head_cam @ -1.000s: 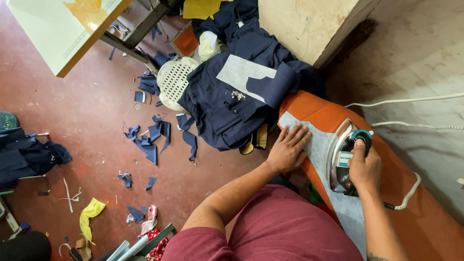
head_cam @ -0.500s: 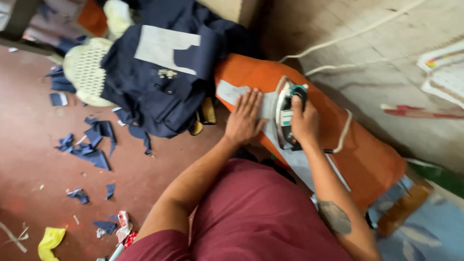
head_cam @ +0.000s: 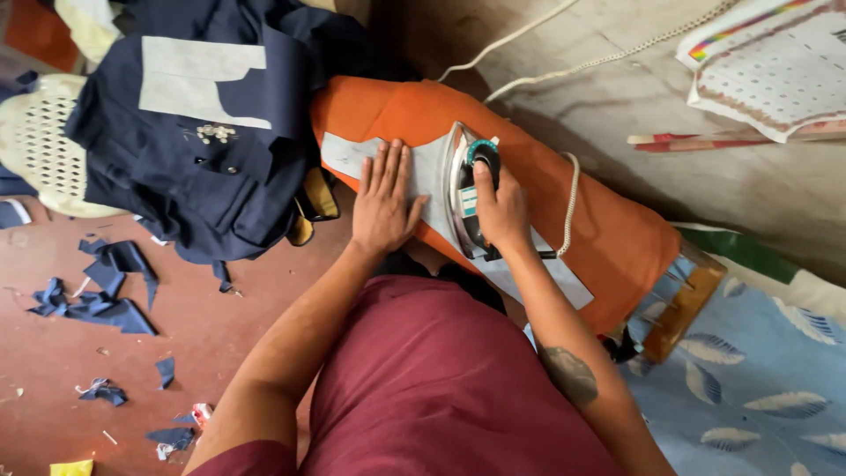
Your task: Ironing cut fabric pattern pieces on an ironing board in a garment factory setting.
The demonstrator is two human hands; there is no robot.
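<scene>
An orange-covered ironing board (head_cam: 608, 229) runs from the upper middle down to the right. A long pale grey fabric strip (head_cam: 423, 172) lies along it. My left hand (head_cam: 383, 201) presses flat on the strip, fingers spread. My right hand (head_cam: 500, 204) grips the handle of a silver electric iron (head_cam: 465, 181) with a teal dial, resting on the strip just right of my left hand. The iron's white cord (head_cam: 571, 198) loops over the board toward the wall.
A pile of navy garments (head_cam: 211, 141) with a grey patch lies on a white plastic chair (head_cam: 40, 145) at the left. Navy fabric scraps (head_cam: 97, 291) litter the red floor. A blue leaf-patterned cloth (head_cam: 758, 388) lies at the right, a printed sheet (head_cam: 775, 62) by the wall.
The view has swung right and closer to the board. My left hand stays flat on the strip; the iron under my right hand stays beside it on the strip.
</scene>
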